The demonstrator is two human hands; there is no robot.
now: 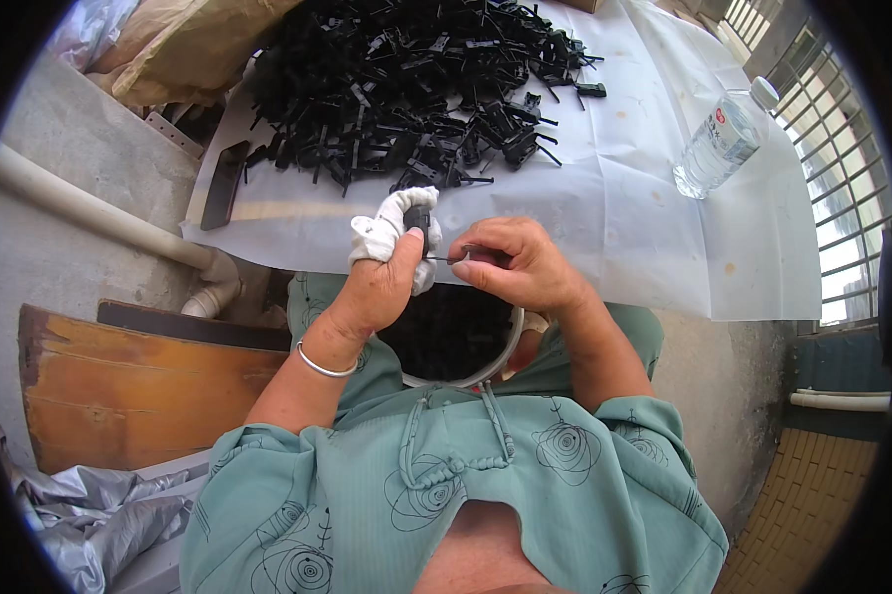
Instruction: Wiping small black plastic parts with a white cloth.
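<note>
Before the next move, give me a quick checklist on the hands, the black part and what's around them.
1. Black part gripped: ok, in the left hand, bare thumb against it, white cloth around the fingers.
2. Right hand pinching the thin dark piece: ok.
3. Thin piece fitted into the part: cannot tell, too small.
4. Pile of black parts on the table: ok, ahead of the hands.
5. Bottle away from the hands: ok, off right.

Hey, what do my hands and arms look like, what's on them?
Loose green sleeves with dark looping line patterns cover the upper arms. The left hand has white cloth over its fingers and a silver bangle above its wrist. The right hand is bare.
</note>
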